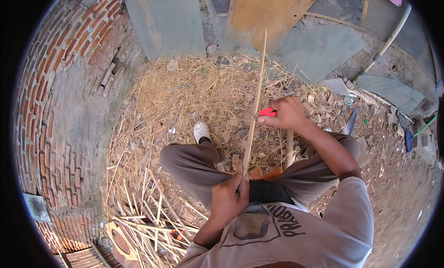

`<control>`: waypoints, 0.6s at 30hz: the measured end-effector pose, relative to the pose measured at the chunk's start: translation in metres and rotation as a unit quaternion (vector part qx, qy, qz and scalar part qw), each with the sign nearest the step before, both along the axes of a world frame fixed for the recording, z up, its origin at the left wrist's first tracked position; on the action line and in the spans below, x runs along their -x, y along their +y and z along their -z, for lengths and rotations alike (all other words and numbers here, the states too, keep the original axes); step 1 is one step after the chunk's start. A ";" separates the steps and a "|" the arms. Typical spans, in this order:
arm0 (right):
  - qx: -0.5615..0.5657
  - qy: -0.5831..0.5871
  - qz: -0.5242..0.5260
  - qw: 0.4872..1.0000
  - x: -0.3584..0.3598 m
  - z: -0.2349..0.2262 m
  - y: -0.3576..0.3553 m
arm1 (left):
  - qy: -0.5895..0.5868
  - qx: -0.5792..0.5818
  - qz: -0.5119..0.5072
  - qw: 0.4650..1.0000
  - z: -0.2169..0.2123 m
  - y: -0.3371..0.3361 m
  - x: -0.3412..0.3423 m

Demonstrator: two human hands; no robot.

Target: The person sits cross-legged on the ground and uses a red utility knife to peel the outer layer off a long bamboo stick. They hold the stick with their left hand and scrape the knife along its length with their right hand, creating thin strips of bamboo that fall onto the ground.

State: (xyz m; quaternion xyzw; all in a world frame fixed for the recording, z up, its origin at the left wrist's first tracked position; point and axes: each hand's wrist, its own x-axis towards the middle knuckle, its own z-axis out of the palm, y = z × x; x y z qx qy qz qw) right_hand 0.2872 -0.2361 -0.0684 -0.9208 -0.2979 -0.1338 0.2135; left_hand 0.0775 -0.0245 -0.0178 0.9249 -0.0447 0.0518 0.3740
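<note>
A long, narrow wooden strip, likely split bamboo, slants up and away from my lap. Near its lower end, my left hand is closed around it. My right hand grips a red-handled tool against the strip's middle. The tool looks like a small knife, but its blade is too small to make out. Beneath the strip's lower end, a dark pad lies across my lap, with an orange-brown piece by it.
Pale shavings cover the ground ahead. Cut strips are heaped at lower left, beside a brick wall. Grey sheets and a tan board stand at the back. A saw-like blade lies right of my knee.
</note>
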 end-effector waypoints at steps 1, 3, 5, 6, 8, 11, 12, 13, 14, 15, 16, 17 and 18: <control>0.001 -0.016 -0.009 1.000 -0.003 -0.001 0.000 | 0.002 -0.002 0.002 1.000 -0.001 0.000 0.002; -0.005 -0.022 0.006 1.000 -0.009 -0.004 -0.004 | 0.005 -0.007 0.007 1.000 -0.004 -0.001 0.004; -0.008 -0.022 0.008 1.000 -0.011 -0.007 -0.006 | -0.004 -0.005 0.013 1.000 -0.002 -0.001 0.005; -0.009 -0.022 0.002 1.000 -0.012 -0.009 -0.004 | -0.009 -0.004 0.015 1.000 -0.002 0.000 0.004; -0.009 0.006 0.040 0.999 -0.015 -0.010 -0.009 | 0.001 -0.006 0.021 1.000 -0.003 0.000 0.006; -0.011 0.062 0.174 0.983 -0.046 -0.007 -0.029 | 0.049 -0.005 0.049 0.998 -0.007 -0.003 0.016; -0.008 0.069 0.225 0.972 -0.062 -0.006 -0.046 | 0.072 -0.003 0.062 0.995 -0.010 -0.005 0.021; -0.013 0.056 0.225 0.973 -0.068 -0.003 -0.057 | 0.078 0.008 0.063 0.995 -0.010 -0.006 0.025; -0.018 0.044 0.224 0.973 -0.072 0.000 -0.068 | 0.084 0.020 0.065 0.994 -0.011 -0.006 0.030; -0.021 0.033 0.220 0.975 -0.074 -0.004 -0.068 | 0.092 0.033 0.062 0.993 -0.012 -0.008 0.032; -0.019 0.026 0.223 0.974 -0.076 -0.009 -0.069 | 0.094 0.041 0.061 0.993 -0.014 -0.008 0.033; -0.017 0.019 0.226 0.974 -0.079 -0.016 -0.073 | 0.096 0.050 0.061 0.992 -0.018 -0.007 0.034; -0.010 0.018 0.230 0.973 -0.077 -0.019 -0.075 | 0.105 0.062 0.061 0.991 -0.019 -0.007 0.037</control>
